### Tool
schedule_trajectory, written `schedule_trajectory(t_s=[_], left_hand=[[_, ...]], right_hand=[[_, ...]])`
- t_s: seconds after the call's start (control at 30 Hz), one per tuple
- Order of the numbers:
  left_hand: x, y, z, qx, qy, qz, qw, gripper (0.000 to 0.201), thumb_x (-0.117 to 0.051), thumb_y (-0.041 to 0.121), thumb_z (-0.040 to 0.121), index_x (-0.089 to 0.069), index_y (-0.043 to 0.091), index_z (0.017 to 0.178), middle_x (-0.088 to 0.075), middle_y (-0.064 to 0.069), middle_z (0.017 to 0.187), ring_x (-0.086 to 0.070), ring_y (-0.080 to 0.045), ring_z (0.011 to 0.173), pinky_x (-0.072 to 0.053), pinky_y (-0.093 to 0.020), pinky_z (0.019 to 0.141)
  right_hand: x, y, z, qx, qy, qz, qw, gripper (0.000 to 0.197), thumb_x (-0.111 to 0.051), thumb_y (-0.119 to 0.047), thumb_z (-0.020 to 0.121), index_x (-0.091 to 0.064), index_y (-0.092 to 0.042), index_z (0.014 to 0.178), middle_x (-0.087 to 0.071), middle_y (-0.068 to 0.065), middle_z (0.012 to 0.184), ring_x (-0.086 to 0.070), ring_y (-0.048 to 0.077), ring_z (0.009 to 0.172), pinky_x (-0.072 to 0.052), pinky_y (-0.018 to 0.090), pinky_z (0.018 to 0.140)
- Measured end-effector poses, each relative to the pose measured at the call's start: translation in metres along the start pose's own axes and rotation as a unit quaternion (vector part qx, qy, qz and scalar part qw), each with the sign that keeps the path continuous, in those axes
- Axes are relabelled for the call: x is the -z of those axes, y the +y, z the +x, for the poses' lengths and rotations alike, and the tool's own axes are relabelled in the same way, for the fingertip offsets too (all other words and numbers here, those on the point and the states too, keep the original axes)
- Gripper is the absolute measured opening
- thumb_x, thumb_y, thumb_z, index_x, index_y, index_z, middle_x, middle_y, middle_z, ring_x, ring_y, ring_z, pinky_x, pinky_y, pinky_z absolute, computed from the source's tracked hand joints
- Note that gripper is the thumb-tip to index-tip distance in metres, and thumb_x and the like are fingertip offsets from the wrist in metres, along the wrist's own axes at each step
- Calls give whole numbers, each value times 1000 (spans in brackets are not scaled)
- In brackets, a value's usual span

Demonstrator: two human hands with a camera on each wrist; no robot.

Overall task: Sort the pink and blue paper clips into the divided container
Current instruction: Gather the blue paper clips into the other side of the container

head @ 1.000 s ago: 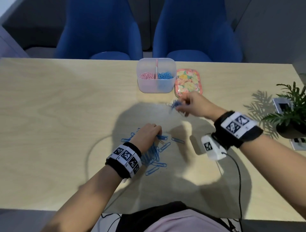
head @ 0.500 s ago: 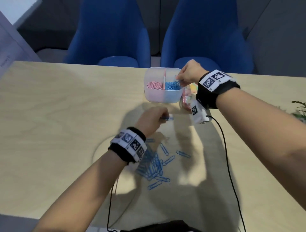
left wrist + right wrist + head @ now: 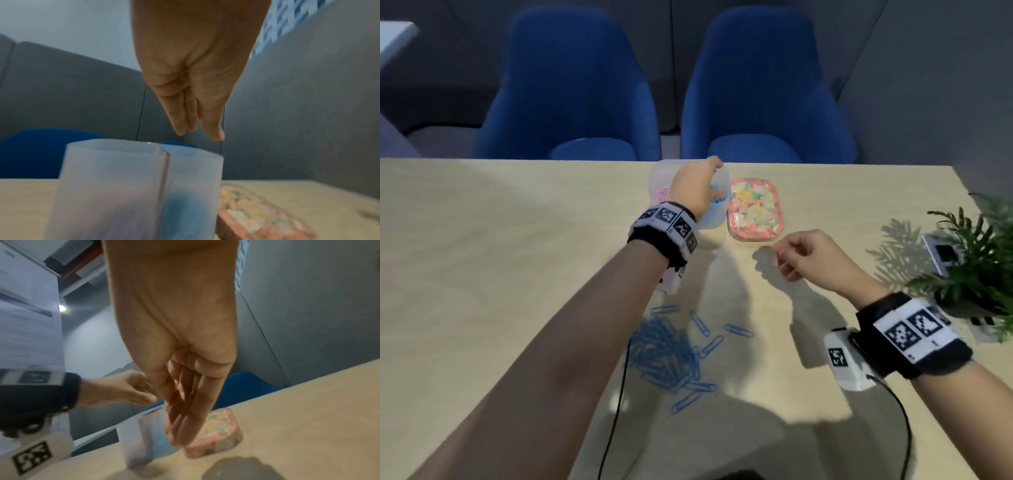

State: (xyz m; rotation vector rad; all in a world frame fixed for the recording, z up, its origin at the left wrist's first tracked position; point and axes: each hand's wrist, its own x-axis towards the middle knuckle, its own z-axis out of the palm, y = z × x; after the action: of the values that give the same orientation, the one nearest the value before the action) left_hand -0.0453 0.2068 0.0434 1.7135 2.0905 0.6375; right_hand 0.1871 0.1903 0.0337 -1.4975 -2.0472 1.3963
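Note:
The translucent divided container (image 3: 717,219) stands at the table's far middle, with pink clips (image 3: 662,193) in its left half and blue clips (image 3: 717,197) in its right half. My left hand (image 3: 703,180) hovers over the blue half. In the left wrist view its fingers (image 3: 180,123) point straight down just above the container rim (image 3: 144,146), and I see nothing in them. My right hand (image 3: 782,255) hangs loosely curled and empty above the table, in front of the floral box. A pile of blue clips (image 3: 664,353) lies near me.
A floral-patterned box (image 3: 755,209) sits directly right of the container. A potted plant (image 3: 976,260) and small cards stand at the right edge. Two blue chairs (image 3: 571,102) face the far edge. A black cable (image 3: 616,411) runs from my left wrist.
My right hand has drawn back from the container toward me and to the right. My left hand has risen from the table to above the blue half, with its fingers now straight.

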Motion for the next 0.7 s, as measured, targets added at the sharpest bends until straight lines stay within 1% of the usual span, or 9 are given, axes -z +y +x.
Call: schedule_trajectory(t_s=[0.07,0.13,0.2,0.23,0.3,0.4,0.53,0.6,0.7], left_hand=[[8,-12,-36,-21,54,-52,997,29,-62,10,82,-58,6,111,-63,-12,111,-56,-27,101,-43,-33,90],[14,-34,-85,-27,37,-57,997,21,-62,13,83,-60,7,103,-62,-11,100,-53,-21,86,-45,-33,84],[17,-59,-140,32,-100,-16,994,43,-66,27,84,-50,13,122,-57,-7,105,-51,-17,87,-45,-30,83],[18,-74,-165,72,-168,2,983,62,-68,34,80,-40,16,132,-53,-6,110,-49,-17,90,-42,-29,83],[17,-99,-208,146,-231,7,962,88,-77,38,70,-27,19,140,-45,-7,117,-47,-19,97,-41,-31,89],[4,-112,-247,189,-223,1,956,85,-81,26,67,-33,17,135,-41,-8,120,-49,-24,107,-43,-34,96],[-22,-90,-256,124,-170,-7,978,53,-67,12,80,-44,11,128,-47,-12,121,-53,-26,111,-39,-26,93],[-25,-81,-256,117,-155,-23,981,56,-66,20,83,-41,11,132,-47,-11,123,-51,-25,114,-36,-23,93],[-22,-84,-269,141,-127,1,982,94,-68,55,70,-28,9,142,-39,-11,133,-44,-26,122,-35,-33,103]], right_hand=[[-8,18,-16,-8,-11,-30,999,26,-48,-2,92,-61,-14,73,-61,10,68,-57,15,52,-47,21,47],[-22,31,-34,-7,-34,-65,997,32,-51,-1,89,-55,-21,65,-57,1,61,-53,4,46,-42,11,45],[-41,42,-48,10,-53,-122,991,32,-56,0,82,-48,-25,63,-52,-6,61,-52,8,54,-37,9,49],[-51,46,-53,16,-52,-148,987,29,-57,-1,79,-46,-25,66,-53,-3,63,-52,16,60,-39,15,55],[-71,50,-61,22,-37,-185,982,18,-56,-2,76,-51,-19,77,-57,4,73,-54,26,70,-40,30,64],[-104,44,-66,49,-55,-200,977,21,-52,-1,77,-55,-7,98,-58,10,93,-55,30,85,-39,32,71],[-139,21,-62,110,-122,-225,960,20,-51,-6,86,-54,-8,105,-54,11,103,-53,27,90,-40,33,74],[-139,9,-63,116,-143,-232,955,26,-50,-15,91,-51,-9,116,-53,10,109,-50,22,87,-36,29,72],[-123,11,-72,132,-141,-288,938,61,-64,-34,83,-36,-16,134,-48,7,122,-55,25,102,-44,34,78]])
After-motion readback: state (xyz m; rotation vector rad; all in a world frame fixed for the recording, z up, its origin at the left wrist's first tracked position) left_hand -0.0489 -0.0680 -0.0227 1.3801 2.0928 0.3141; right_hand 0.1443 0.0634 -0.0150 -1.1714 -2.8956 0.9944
